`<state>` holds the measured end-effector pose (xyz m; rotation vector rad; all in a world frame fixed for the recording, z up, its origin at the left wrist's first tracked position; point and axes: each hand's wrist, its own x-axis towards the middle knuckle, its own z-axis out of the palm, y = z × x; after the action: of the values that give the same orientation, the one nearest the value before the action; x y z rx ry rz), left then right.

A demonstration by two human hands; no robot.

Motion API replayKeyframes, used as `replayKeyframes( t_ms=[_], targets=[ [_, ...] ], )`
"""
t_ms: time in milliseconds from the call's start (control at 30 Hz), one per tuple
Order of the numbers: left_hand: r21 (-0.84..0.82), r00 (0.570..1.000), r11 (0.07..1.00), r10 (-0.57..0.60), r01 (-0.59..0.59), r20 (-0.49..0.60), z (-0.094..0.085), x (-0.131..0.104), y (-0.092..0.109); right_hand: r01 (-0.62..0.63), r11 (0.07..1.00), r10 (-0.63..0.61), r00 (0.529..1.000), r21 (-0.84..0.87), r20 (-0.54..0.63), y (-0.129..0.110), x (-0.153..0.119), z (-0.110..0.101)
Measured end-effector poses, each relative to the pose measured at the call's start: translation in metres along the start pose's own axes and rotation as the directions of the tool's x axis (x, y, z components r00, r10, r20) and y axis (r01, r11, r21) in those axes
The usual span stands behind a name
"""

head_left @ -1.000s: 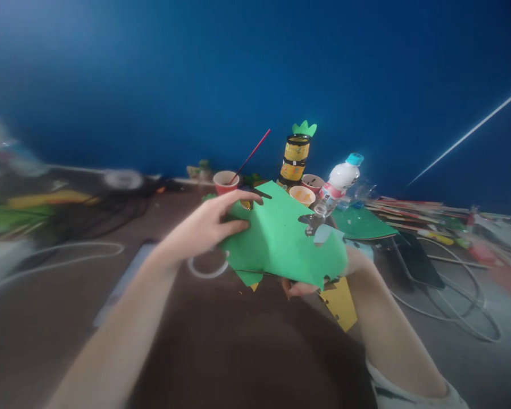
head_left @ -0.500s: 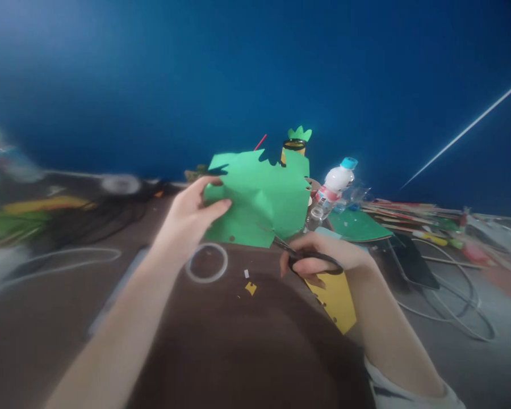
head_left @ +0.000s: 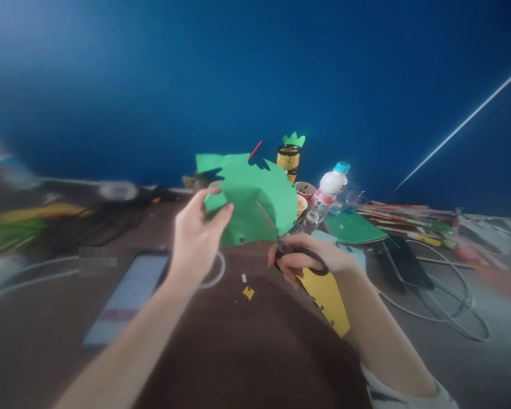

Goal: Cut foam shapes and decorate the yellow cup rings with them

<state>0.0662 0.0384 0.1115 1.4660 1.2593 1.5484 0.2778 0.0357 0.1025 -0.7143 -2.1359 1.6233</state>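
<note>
My left hand (head_left: pixel 200 233) pinches the left side of a green paper sheet (head_left: pixel 249 193) between thumb and fingers and holds it up above the table. Jagged notches run along the sheet's upper edge. In my right hand (head_left: pixel 302 258) is a pair of scissors (head_left: pixel 310 260) with dark handles, its fingers through the loops. The blades meet the sheet near its lower right edge, where a slit shows in the paper. Under the right hand lies a piece of yellow paper (head_left: pixel 327 301) with small dark spots.
Behind the sheet stand a yellow decorated cup with a green paper crown (head_left: pixel 293 140) and a bottle with a blue cap (head_left: pixel 332 184). A phone (head_left: pixel 128 301) lies left, a dark device with cables (head_left: pixel 409 264) right. Paper scraps (head_left: pixel 248 293) and a roll of tape (head_left: pixel 217 270) sit centrally.
The green sheet has shifted a little left and its right part has turned, uncovering more of the yellow cup. The scissors have moved slightly left along with it, and a longer slit shows.
</note>
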Motion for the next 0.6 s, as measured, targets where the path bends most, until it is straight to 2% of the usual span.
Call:
replayKeyframes(
  t_ms=[100, 367, 600],
  targets=[
    [-0.018, 0.997, 1.0, 0.013, -0.015, -0.072, 0.0024, -0.0001, -0.0014, 0.016, 1.0, -0.017, 0.999, -0.018, -0.05, 0.0018, 0.0009, 0.0007],
    [-0.193, 0.995, 0.981, -0.048, 0.03, -0.09, 0.005, 0.0043, -0.0069, 0.025, 1.0, -0.025, 0.995, 0.005, -0.093, -0.0005, 0.0026, 0.0023],
    [-0.216, 0.992, 0.974, -0.087, 0.065, -0.096, 0.0047, 0.0031, -0.0072, 0.052, 0.999, -0.05, 0.99, 0.012, -0.131, 0.0004, 0.005, 0.0044]
  ],
)
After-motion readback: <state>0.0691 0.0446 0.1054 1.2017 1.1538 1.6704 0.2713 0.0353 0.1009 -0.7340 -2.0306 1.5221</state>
